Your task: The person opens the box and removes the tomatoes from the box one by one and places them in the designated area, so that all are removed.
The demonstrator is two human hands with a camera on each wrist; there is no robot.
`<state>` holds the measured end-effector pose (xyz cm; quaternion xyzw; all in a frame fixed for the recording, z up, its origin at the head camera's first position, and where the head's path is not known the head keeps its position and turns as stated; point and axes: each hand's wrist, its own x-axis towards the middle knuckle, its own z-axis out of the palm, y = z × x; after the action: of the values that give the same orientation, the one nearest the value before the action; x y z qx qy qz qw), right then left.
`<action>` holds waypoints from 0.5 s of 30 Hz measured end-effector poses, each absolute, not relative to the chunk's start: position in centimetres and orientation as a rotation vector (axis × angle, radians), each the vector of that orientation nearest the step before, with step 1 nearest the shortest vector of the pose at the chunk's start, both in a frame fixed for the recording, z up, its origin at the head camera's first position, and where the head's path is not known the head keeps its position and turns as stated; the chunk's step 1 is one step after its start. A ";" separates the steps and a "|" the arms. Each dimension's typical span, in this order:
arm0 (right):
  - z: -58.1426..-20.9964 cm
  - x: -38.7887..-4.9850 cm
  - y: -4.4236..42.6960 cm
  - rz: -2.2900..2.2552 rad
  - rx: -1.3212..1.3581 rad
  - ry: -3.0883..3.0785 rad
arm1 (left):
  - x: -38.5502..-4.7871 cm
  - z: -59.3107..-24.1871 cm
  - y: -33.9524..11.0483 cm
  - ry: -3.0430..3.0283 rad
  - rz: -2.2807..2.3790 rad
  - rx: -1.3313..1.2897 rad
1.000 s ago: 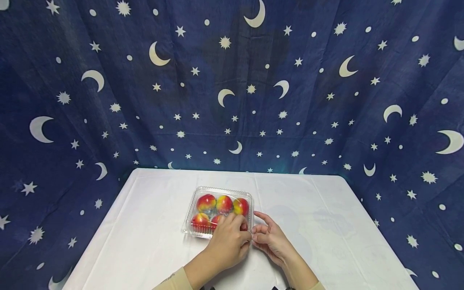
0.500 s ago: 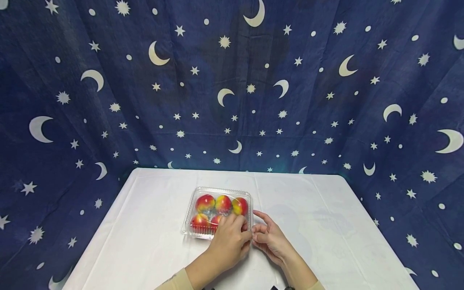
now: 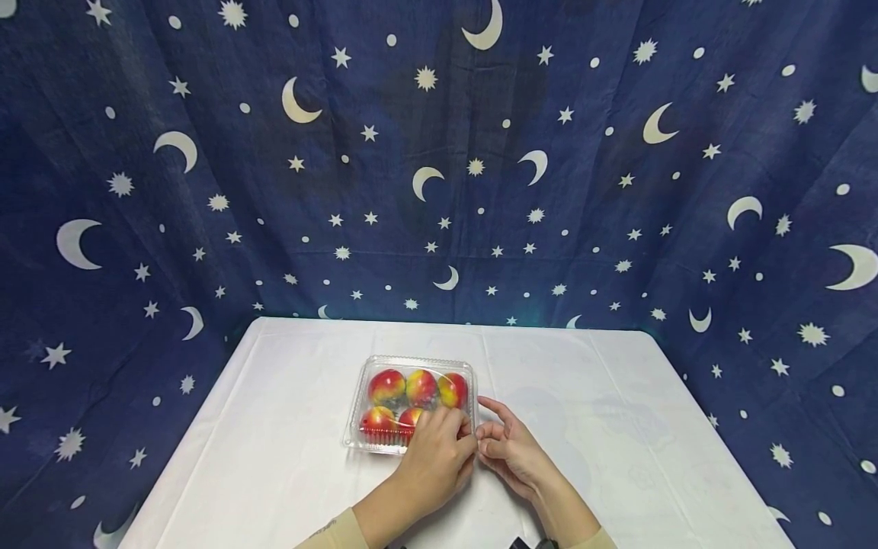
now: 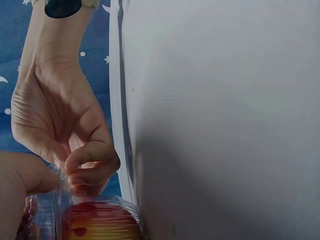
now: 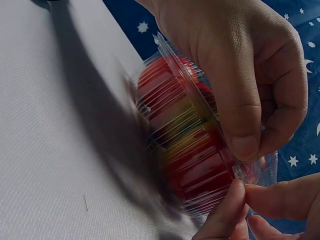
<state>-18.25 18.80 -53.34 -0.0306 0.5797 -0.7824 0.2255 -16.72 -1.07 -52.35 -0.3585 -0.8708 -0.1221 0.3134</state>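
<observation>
A clear plastic clamshell container [image 3: 355,408] with its lid down sits on the white table, holding several round red-and-yellow fruits [image 3: 387,386]. My left hand [image 3: 434,457] lies over its near right part with fingers curled, covering some fruit. In the right wrist view, the left thumb [image 5: 245,145] and bent index finger grip the rim near the corner. Beside it, my right hand [image 3: 511,454] pinches the corner of the rim between thumb and index finger, its other fingers loosely bent. The left wrist view shows the right fingertips [image 4: 75,162] at that rim, close to the left thumb [image 4: 37,175].
The white-covered table [image 3: 583,396] spreads around the container on all sides. Behind it and at both sides hangs a dark blue cloth [image 3: 384,191] printed with moons and stars.
The container has shifted very slightly to the left and towards me. Both hands keep nearly the same place and hold at the corner.
</observation>
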 end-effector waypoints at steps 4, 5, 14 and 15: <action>-53.4 -18.3 18.9 -2.149 -0.100 1.609 | -16.8 -52.5 -1.0 -2.284 -0.330 -0.947; -53.4 -18.3 18.9 -2.148 -0.105 1.610 | -16.8 -52.5 -1.0 -2.281 -0.332 -0.947; -53.5 -18.4 18.9 -2.147 -0.132 1.616 | -16.8 -52.6 -0.8 -2.267 -0.338 -0.944; -53.5 -18.4 18.9 -2.145 -0.136 1.620 | -16.8 -52.5 -0.9 -2.258 -0.353 -0.944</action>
<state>-18.40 18.87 -53.49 -0.0492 0.5867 -0.7769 0.2231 -16.79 -0.86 -52.49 -0.3607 -0.8625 -0.1347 0.3284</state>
